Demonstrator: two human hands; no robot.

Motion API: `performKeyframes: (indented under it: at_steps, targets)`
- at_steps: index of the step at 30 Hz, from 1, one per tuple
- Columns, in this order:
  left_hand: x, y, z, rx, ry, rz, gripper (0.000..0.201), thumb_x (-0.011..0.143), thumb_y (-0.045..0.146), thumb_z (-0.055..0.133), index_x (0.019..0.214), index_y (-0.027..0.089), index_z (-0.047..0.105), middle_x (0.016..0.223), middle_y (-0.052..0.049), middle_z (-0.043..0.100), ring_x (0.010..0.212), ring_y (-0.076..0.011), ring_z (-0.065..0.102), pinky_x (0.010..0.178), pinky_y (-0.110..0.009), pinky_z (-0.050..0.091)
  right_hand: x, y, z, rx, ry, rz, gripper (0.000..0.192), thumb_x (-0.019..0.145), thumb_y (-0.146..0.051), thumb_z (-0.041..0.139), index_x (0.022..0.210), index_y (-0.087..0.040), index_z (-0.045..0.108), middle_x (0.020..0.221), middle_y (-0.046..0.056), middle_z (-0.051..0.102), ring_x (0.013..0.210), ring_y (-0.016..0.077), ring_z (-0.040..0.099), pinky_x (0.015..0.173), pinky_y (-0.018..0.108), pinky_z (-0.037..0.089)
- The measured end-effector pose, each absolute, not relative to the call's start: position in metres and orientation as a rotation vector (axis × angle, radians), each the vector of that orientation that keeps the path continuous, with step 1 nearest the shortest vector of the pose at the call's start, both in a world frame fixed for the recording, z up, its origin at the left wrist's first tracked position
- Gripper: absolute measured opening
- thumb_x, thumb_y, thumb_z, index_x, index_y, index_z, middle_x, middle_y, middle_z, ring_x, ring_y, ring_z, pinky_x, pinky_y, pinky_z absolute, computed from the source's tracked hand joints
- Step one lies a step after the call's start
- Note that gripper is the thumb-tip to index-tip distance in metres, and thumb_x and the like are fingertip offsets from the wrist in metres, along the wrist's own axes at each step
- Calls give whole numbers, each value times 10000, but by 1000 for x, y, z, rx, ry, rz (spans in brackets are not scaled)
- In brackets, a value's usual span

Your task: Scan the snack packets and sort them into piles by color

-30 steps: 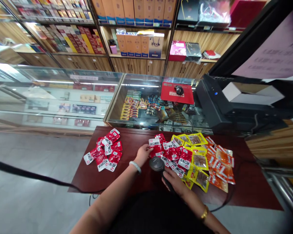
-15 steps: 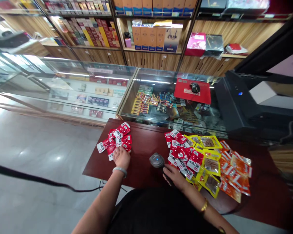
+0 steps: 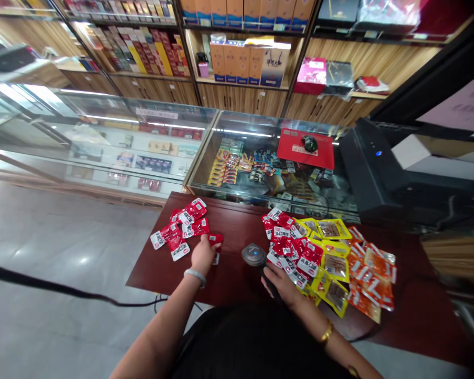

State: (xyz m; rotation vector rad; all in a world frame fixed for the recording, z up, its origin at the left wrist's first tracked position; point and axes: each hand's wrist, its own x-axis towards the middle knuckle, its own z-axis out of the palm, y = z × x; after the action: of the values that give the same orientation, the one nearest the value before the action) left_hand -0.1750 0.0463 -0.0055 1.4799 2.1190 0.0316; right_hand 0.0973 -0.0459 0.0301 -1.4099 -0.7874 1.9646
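Left hand shifted right, pinching red packet; right hand gripping scanner.

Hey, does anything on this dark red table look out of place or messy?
Nothing looks spilled or damaged. The red snack packets on the left lie in a loose, overlapping heap, and one red packet sits apart beside the left hand. The right hand grips the black barcode scanner.

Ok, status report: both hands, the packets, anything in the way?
Left hand holds a small red foil packet beside the left red pile. Right hand grips the black handheld scanner. Mixed packet heap right; nothing between.
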Motion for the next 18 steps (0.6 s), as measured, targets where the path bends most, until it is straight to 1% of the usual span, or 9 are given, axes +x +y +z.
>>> performKeyframes:
  at_steps: [2,4,6,8,11,13,16,18]
  targets:
    - [-153,48,-13,1355,1938,197,371,844,404,597,1103,168,476,919,-117,688,886,-236,666,763,-314,466,101,-46,33,-1420,-746,1900,421,764,-626,642,852,-224,554,516,-70,474,422,97,417,383,206,298]
    - [-133,49,-22,1245,1775,371,350,815,355,644,1069,172,489,925,-99,689,851,-209,670,757,-301,488,105,-46,39,-1429,-731,1851,421,761,-629,646,828,-222,559,539,-55,502,434,101,433,398,214,322]
    - [-119,48,-31,1140,1623,498,394,756,315,709,1055,171,497,933,-88,691,828,-198,669,757,-310,510,109,-45,46,-1437,-743,1827,419,775,-628,633,803,-218,552,557,-44,526,438,100,440,401,214,331]
    - [-110,47,-39,1070,1510,553,473,694,269,758,1075,171,495,939,-77,692,821,-193,669,753,-320,526,112,-44,52,-1442,-751,1821,405,793,-612,624,797,-215,543,573,-42,544,438,93,442,404,205,335]
    - [-100,49,-38,1057,1452,547,516,655,192,761,1102,168,503,958,-72,697,851,-190,669,768,-320,536,114,-43,55,-1431,-748,1819,395,803,-600,618,823,-213,547,576,-51,545,427,82,432,399,192,331]
    - [-92,53,-29,1124,1390,555,464,658,178,743,1078,168,547,983,-75,702,895,-196,668,815,-326,534,114,-43,51,-1395,-762,1837,411,805,-615,605,858,-210,555,553,-61,528,402,76,408,381,189,315]
    - [-80,61,-15,1303,1153,597,328,676,215,729,991,177,646,1041,-79,707,992,-218,656,934,-349,500,113,-45,43,-1353,-772,1870,455,802,-651,579,889,-205,555,508,-76,493,363,72,368,356,189,289]
    - [-75,63,-14,1356,1078,619,313,659,227,743,963,187,676,1060,-78,708,1021,-232,649,968,-357,485,114,-46,40,-1357,-759,1867,472,795,-670,572,874,-205,552,503,-77,490,355,70,361,351,189,283]
